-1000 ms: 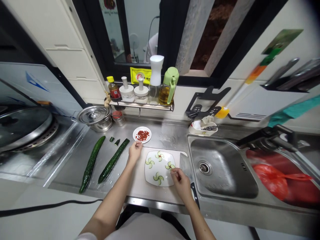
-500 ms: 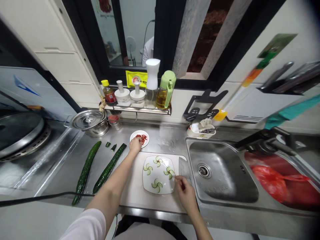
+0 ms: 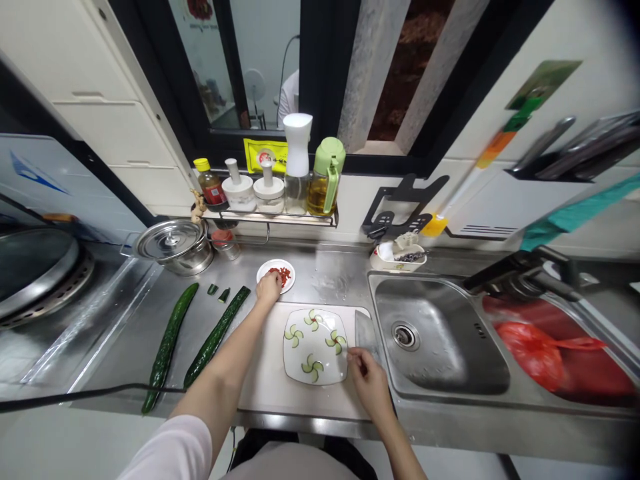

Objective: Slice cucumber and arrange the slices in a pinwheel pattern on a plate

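Note:
My left hand (image 3: 269, 287) reaches over a small white dish (image 3: 262, 270), fingers pinched together among small red goji berries (image 3: 285, 274). Its fingertips are partly hidden. Beside the right rim of a squarish white plate (image 3: 314, 332), my right hand (image 3: 369, 380) is curled, thumb and forefinger together at the rim; whatever they hold is too small to make out. On the plate, green cucumber slices (image 3: 313, 367) form several pinwheel flowers, some with red centres. A cutting board (image 3: 270, 393) lies beneath the plate, and a knife blade (image 3: 367, 331) rests on its right side.
Left on the steel counter lie a whole cucumber (image 3: 170, 347), a cut cucumber (image 3: 217, 337) and two small end pieces. A lidded pot (image 3: 175, 247) stands behind them. To the right is a sink (image 3: 440, 347); a rack (image 3: 280, 217) with bottles and jars hangs at the back.
The view has shifted slightly, so everything sits a little further left. My left hand stays at the dish of goji berries and my right hand stays beside the plate.

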The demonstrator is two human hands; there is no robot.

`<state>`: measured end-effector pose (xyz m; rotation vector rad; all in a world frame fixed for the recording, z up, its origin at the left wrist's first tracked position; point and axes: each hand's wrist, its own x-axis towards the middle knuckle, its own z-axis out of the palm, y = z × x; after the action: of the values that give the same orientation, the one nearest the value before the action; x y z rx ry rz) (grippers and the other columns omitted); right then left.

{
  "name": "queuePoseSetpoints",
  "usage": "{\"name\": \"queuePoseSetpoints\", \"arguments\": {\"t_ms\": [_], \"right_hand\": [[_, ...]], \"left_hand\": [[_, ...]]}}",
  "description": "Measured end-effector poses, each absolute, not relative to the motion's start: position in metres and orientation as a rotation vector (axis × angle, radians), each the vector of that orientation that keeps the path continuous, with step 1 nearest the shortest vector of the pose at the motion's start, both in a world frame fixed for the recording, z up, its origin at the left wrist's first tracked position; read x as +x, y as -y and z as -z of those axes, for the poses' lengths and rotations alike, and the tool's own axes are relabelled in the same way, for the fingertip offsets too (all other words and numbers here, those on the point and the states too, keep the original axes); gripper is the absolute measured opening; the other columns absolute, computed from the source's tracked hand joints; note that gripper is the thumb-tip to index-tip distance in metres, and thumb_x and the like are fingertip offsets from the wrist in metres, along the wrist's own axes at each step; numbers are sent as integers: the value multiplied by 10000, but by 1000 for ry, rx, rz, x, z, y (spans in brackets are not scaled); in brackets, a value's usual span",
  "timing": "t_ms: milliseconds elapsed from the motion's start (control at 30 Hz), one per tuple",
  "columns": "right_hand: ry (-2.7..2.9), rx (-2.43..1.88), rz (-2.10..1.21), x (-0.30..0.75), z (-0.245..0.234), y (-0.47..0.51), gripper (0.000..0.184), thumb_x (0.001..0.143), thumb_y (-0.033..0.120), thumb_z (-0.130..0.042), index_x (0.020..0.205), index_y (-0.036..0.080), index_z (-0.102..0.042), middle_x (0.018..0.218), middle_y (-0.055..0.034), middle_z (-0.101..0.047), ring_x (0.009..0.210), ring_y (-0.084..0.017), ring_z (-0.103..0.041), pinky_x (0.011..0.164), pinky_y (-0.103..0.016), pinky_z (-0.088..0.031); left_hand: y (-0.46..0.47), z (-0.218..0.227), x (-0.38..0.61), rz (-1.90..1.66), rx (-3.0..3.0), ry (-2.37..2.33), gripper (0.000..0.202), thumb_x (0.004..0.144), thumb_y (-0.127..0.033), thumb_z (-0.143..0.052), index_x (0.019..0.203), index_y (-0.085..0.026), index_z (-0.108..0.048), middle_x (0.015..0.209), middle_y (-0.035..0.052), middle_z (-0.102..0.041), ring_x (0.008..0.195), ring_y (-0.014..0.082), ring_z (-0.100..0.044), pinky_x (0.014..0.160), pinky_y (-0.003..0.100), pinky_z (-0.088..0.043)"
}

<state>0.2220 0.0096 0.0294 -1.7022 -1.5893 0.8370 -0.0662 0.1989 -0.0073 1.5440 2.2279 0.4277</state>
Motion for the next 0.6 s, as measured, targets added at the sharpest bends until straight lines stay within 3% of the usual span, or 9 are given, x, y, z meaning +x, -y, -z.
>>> {"name": "queuePoseSetpoints", "arguments": {"t_ms": [333, 433, 600], "right_hand": [[1625, -1680, -850, 218, -32, -8, 384, 850, 531, -466, 843, 185, -633, 550, 36, -453, 510, -139, -466, 529, -245, -364], [1661, -1626, -893, 210, -36, -10, 352, 858, 506, -475, 833, 189, -625, 532, 46, -431, 505, -132, -443, 525, -239, -349], [1724, -1501, -1070, 192, -40, -6, 307, 865, 474, -503, 882, 194, -628, 600, 24, -526, 546, -134, -467, 548, -241, -370]], "left_hand": [[-124, -8, -24, -1223, 1218, -1846, 218, 836, -339, -551, 902, -168, -670, 814, 26, -672, 697, 128, -577, 671, 223, -436], [-76, -20, -5, -1138, 1438, -1700, 193, 848, -325, -552, 867, -181, -678, 839, 27, -668, 669, 120, -548, 657, 235, -434], [-12, -39, 3, -879, 1818, -1484, 175, 901, -286, -508, 880, -214, -666, 863, 33, -656, 820, 157, -587, 742, 269, -454]]}}
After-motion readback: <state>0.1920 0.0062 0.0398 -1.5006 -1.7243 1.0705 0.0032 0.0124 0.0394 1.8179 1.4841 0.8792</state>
